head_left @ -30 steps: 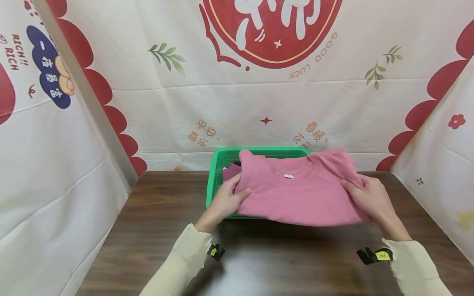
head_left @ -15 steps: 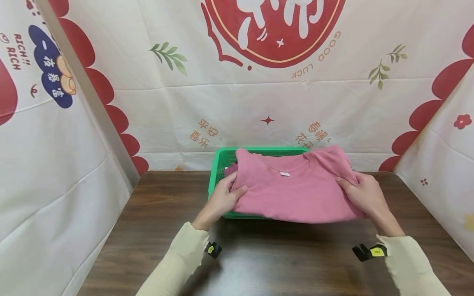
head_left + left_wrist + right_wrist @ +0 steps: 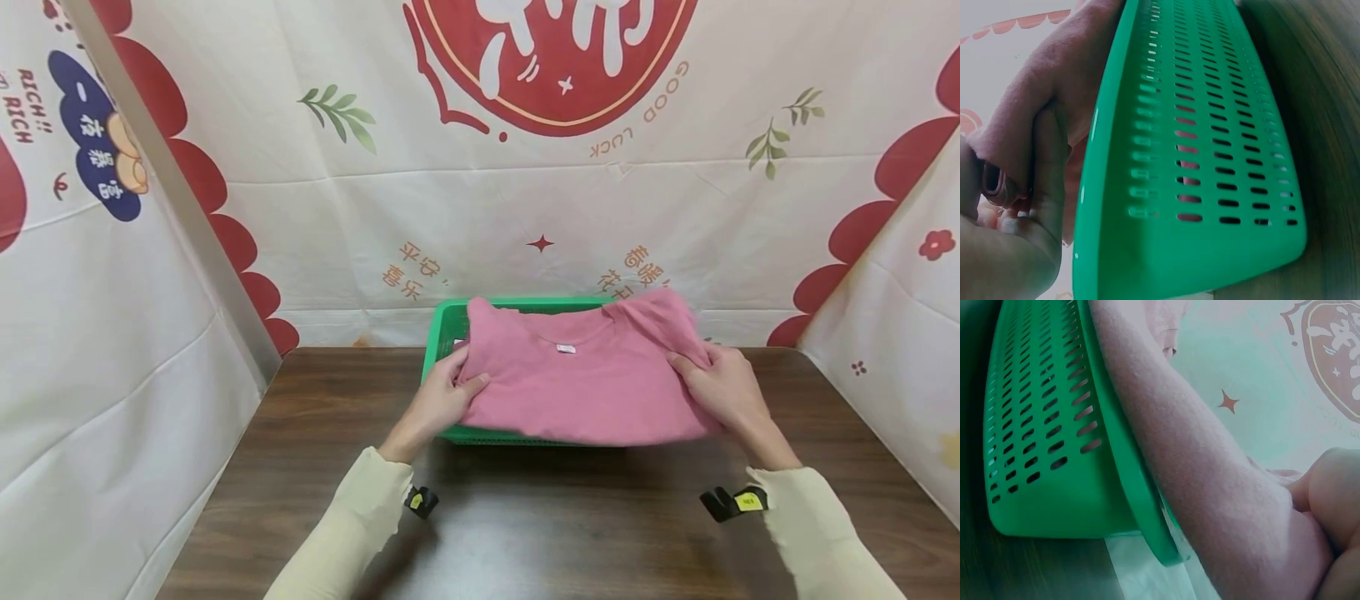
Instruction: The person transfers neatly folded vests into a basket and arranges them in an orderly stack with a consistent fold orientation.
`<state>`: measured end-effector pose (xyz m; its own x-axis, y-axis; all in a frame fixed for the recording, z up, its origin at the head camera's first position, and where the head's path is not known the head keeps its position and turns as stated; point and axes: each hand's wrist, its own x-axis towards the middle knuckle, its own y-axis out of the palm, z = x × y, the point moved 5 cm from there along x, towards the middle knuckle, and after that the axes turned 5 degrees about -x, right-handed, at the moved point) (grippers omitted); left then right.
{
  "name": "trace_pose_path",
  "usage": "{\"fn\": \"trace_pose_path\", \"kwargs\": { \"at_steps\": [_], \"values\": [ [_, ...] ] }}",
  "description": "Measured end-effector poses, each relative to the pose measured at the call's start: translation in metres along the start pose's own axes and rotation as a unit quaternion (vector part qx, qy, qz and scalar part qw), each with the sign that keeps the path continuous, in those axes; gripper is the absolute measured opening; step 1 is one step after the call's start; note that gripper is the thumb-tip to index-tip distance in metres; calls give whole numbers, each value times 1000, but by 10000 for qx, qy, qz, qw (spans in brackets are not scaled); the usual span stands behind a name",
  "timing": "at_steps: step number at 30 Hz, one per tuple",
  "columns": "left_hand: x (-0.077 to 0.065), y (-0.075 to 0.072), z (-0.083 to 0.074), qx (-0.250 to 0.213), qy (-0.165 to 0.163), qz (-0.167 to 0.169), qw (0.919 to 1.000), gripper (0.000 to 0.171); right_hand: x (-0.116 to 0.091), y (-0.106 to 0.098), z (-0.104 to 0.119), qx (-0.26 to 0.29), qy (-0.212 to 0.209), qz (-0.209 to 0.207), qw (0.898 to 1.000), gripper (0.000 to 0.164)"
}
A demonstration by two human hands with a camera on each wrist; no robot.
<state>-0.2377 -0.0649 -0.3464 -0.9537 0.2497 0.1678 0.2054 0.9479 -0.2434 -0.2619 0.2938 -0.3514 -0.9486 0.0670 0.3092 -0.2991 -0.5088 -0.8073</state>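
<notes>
A folded pink T-shirt point(image 3: 585, 387) with a small white neck label is held stretched between both hands, over the green plastic basket point(image 3: 442, 333). My left hand point(image 3: 442, 396) pinches its left edge, thumb on top, by the basket's left side. The right hand point(image 3: 723, 387) grips the other edge, out past the basket's right end. In the left wrist view, the shirt's edge point(image 3: 1016, 125) folds between thumb and fingers just outside the basket's slotted wall point(image 3: 1210, 156). In the right wrist view, the shirt point(image 3: 1191, 456) passes along the basket's rim point(image 3: 1141, 500). Most of the basket's inside is hidden under the shirt.
The basket stands on a dark wooden table point(image 3: 525, 517), close to the back. Behind it hangs a white printed cloth point(image 3: 337, 233), with another cloth wall point(image 3: 112, 333) on the left side and one on the right.
Both hands have shifted left and slightly away from me with the T-shirt, so it covers more of the basket. The dark reddish cloth seen inside at the left is now hidden.
</notes>
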Motion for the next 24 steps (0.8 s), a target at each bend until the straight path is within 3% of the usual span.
{"fn": "trace_pose_path", "kwargs": {
  "at_steps": [3,10,24],
  "values": [
    [2,-3,2,49,54,-12,10000,42,2,3,2,29,-17,-12,10000,40],
    [19,-10,40,303,48,-260,9992,37,6,10,7,221,75,79,9997,42],
    [25,-17,48,422,18,-338,9985,40,14,24,12,424,306,41,9986,41]
  ]
}}
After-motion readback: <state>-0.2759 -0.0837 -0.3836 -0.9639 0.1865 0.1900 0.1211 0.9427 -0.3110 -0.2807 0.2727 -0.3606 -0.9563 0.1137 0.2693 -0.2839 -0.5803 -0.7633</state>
